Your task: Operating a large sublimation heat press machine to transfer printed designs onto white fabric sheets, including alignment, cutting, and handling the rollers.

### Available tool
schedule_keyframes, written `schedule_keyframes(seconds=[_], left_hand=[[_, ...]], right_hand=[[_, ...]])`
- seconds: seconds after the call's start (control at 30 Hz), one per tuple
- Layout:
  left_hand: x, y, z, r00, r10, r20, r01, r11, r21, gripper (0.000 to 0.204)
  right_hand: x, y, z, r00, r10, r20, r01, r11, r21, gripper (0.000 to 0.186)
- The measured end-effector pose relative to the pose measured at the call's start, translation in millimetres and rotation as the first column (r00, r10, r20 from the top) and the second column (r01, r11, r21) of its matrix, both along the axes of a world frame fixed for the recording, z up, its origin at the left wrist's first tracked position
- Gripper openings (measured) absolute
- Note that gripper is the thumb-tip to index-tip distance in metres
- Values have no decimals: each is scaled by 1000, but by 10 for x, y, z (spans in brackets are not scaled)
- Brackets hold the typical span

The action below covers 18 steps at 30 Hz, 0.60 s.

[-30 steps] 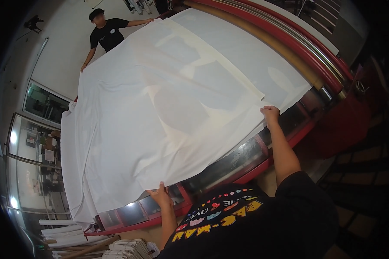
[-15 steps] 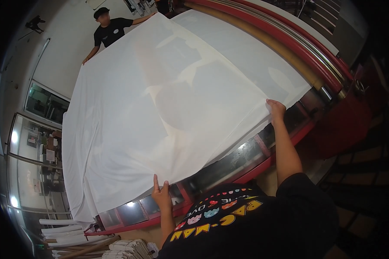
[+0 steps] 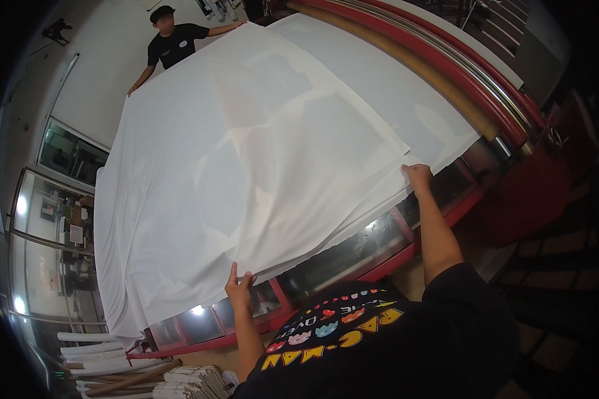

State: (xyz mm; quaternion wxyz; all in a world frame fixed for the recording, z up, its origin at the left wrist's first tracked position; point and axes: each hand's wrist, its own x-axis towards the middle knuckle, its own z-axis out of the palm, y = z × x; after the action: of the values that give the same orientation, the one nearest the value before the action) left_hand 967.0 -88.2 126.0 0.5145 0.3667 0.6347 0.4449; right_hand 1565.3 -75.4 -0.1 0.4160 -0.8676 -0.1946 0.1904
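the white cloth (image 3: 180,166) spreads beyond the right hand (image 3: 418,177), pinching its edge, and the left hand (image 3: 239,290), grip unclear.

Cloth (image 3: 180,179) over machine frame (image 3: 469,206) before me; roller (image 3: 416,58) right, beyond it. My left hand (image 3: 239,286) and right hand (image 3: 417,175) at near edge; co-worker (image 3: 173,46) opposite. Tubes (image 3: 90,348) lower left.

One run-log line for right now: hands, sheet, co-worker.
white sheet: spread over red-framed machine; left hand: at near edge, grip unclear; right hand: gripping near edge; co-worker: far side, hands at sheet edge
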Motion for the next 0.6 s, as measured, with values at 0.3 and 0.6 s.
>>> schedule_keyframes(seconds=[0.3, 0.6], left_hand=[[-116, 64, -34, 999, 26, -27, -26, 1000, 17, 64], [-71, -67, -17, 988, -94, -121, 82, 992, -98, 59]], right_hand=[[142, -54, -155, 990, 46, 136, -50, 999, 21, 14], [408, -193, -285, 997, 19, 78, -23, 998, 52, 28]])
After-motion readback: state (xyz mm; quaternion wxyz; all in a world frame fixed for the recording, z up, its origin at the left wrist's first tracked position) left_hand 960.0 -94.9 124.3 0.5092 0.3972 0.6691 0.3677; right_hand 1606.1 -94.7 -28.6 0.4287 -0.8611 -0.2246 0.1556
